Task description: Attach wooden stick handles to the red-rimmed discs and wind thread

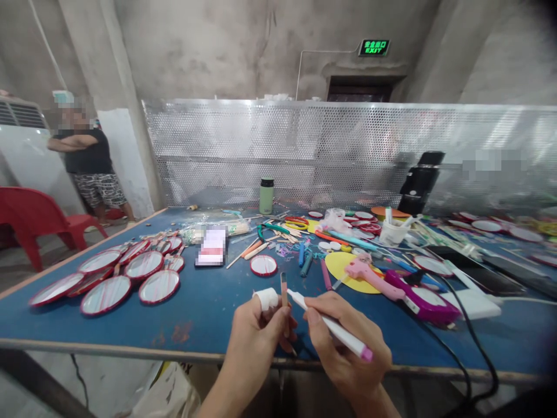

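right hand (348, 348) holds pen (331, 325) under "exit" sign (373, 47).

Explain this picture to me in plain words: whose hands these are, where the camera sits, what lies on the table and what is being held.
One camera, worn on a person's head, looks forward and down, so the two bare hands are that person's own. The left hand, its forefinger wrapped in white tape, holds a thin wooden stick upright. The right hand holds a white pen, its tip at the stick. On the blue table lie red-rimmed discs, a green bottle and a pink glue gun. Another person stands far left.
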Motion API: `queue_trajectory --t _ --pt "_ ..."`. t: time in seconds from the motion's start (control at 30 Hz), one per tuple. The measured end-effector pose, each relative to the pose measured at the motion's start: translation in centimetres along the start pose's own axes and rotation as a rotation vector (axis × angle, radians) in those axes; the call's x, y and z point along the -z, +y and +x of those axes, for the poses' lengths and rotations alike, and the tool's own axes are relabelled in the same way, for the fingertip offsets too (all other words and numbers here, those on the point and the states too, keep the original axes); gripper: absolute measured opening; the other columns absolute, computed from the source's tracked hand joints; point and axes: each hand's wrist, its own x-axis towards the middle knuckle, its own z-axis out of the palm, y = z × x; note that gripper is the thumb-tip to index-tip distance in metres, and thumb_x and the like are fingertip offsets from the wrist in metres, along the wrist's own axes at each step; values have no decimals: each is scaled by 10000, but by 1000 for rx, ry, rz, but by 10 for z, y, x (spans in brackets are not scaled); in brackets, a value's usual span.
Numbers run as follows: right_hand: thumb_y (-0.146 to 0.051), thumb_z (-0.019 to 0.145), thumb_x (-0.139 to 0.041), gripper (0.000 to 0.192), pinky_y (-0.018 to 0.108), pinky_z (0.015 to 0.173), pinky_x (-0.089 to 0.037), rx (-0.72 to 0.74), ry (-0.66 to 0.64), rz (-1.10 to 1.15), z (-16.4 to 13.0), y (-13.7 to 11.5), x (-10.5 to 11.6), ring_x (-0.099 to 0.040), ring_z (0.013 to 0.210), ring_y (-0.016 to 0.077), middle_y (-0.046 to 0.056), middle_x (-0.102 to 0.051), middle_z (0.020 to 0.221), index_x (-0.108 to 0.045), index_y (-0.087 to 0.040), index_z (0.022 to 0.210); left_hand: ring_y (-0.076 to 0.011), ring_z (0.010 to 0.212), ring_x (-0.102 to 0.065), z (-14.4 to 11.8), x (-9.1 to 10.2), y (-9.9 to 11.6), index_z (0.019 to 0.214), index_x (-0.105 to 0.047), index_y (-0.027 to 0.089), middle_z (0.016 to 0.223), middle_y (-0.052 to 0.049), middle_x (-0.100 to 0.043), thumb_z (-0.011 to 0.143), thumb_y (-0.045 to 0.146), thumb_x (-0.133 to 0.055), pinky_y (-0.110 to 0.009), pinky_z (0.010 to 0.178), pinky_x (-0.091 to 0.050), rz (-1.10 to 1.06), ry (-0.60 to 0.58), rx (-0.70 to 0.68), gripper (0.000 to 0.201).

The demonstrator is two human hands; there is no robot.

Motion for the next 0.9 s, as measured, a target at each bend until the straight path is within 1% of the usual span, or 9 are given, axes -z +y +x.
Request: queue_trajectory --t 0.2,0.37,0.6,0.8,0.9 --pt "-21 821 -608 190 217 571 -497 -5 30 -44 -3 0 1 -621 598 100 3 -663 710 -652 -163 940 -121 471 -570 -1 1 1 689 -610 148 571 -2 -614 799 377 -680 -215 458 -501 -17 -14 -7 263" --pt "-37 823 -605 157 222 578 -498 23 -4 -44 0 -2 0 -634 602 107 5 -674 708 -641 -167 905 -117 481 -573 -1 2 1 701 -622 145 578 -2 -618 800 365 -688 -205 469 -489 -4 -1 -13 251" --pt "-33 818 -606 176 242 585 -520 32 -16 -15 0 -3 0 -657 614 134 14 -697 723 -642 -178 912 -112 481 -564 -1 1 1 668 -596 154 546 16 -596 799 318 -682 -196 476 -486 -4 7 -14 227" --pt "-22 817 -603 184 231 569 -511 23 -20 11 3 -3 -2 -637 597 120 12 -691 717 -644 -175 911 -113 491 -561 -2 0 1 679 -600 155 553 15 -601 793 303 -681 -192 475 -481 5 15 -7 204" --pt "-26 822 -600 173 232 575 -508 25 -33 9 4 -4 -2 -642 607 122 17 -688 715 -642 -170 909 -117 490 -556 -3 0 3 667 -601 154 544 10 -595 794 326 -676 -197 473 -479 12 13 -5 226"
